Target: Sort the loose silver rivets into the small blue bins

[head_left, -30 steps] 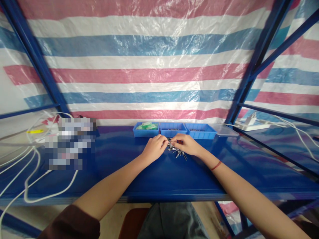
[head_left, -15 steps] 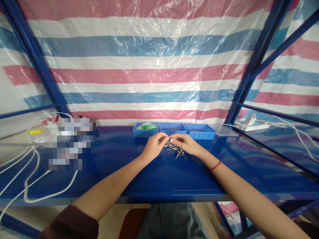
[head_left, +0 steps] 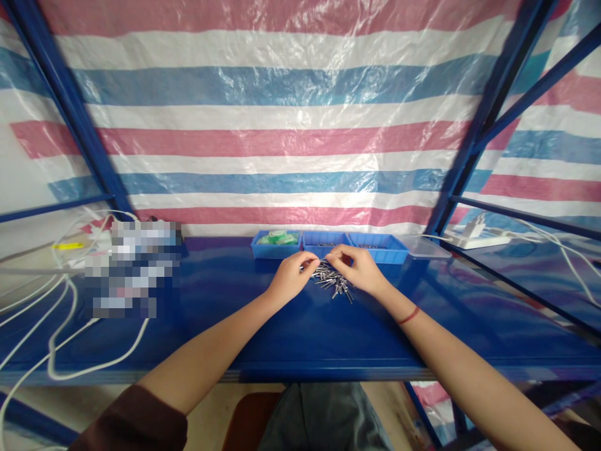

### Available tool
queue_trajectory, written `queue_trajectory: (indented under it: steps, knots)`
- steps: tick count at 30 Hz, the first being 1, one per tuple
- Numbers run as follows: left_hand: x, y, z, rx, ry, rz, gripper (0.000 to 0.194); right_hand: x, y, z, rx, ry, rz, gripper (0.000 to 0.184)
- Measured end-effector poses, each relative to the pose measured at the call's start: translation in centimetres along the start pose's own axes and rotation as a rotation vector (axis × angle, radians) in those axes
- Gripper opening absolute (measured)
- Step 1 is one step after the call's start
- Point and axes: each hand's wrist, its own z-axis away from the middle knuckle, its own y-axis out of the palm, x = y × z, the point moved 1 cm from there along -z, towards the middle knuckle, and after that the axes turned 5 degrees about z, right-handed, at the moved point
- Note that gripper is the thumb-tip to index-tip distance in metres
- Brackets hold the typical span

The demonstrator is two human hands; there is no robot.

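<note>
A pile of slim silver metal pins, like pop rivets (head_left: 334,279), lies on the blue table (head_left: 225,294) between my hands. My left hand (head_left: 293,274) is on the pile's left side, thumb and forefinger pinched together. My right hand (head_left: 357,268) is above the pile's upper right, thumb and forefinger likewise closed in a pinch. The two sets of fingertips almost meet over the pile's far edge. Whatever lies between either pair of fingertips is too small to make out.
Behind my hands stand a blue bin (head_left: 276,252) with green-and-white packets, a middle bin (head_left: 323,238) and a right bin (head_left: 385,255) holding small metal parts. A clear lid (head_left: 428,247) lies beside them. White cables (head_left: 94,371) cross the left side; a power strip (head_left: 479,239) sits right.
My right fingertips have drawn slightly away from my left ones and lifted a little, opening a small gap between them. My left hand has barely moved.
</note>
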Motion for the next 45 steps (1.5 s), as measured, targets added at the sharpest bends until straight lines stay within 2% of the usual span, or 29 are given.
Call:
queue_trajectory:
  steps: [3,6,8,12,15,19,23,26,30,39,41,45]
  knots:
    - [0.2,0.4,0.2,0.102,-0.022,-0.06,0.031,-0.8,-1.2,-0.4,-0.156,0.067,0.117,0.035]
    - [0.1,0.6,0.5,0.233,0.035,-0.184,0.024,-2.9,-2.9,-0.7,-0.384,0.212,0.207,0.038]
    - [0.0,0.8,0.6,0.284,0.067,-0.287,0.024,-4.7,-4.0,-0.8,-0.48,0.325,0.302,0.039]
    - [-0.1,0.8,0.7,0.316,0.055,-0.429,0.026,-7.5,-4.8,-0.6,-0.369,0.518,0.456,0.044]
    - [-0.2,0.8,0.7,0.322,0.067,-0.451,0.022,-7.6,-4.3,-0.6,-0.28,0.511,0.454,0.041]
    - [-0.4,0.8,0.8,0.328,0.077,-0.497,0.021,-5.8,-2.8,-0.8,-0.072,0.357,0.389,0.026]
    - [-0.3,0.9,0.9,0.32,0.073,-0.587,0.023,-3.9,-0.7,-0.4,0.217,0.132,0.251,0.024]
    - [-0.1,0.9,0.9,0.311,0.062,-0.605,0.025,-2.9,0.7,0.0,0.338,-0.015,0.147,0.021]
    - [-0.4,0.6,0.7,0.242,0.049,-0.54,0.026,-2.2,1.6,0.3,0.37,-0.15,0.118,0.018]
    - [-0.6,-0.2,0.2,0.036,0.092,-0.219,0.016,-1.1,1.2,0.2,0.279,-0.128,0.129,0.026]
    - [-0.3,-0.1,0.0,-0.01,0.051,-0.084,0.012,-0.9,1.2,0.2,0.279,-0.122,0.092,0.03]
    - [0.1,0.1,-0.2,-0.068,-0.065,0.108,0.018,-0.9,1.3,0.2,0.259,-0.095,0.01,0.031]
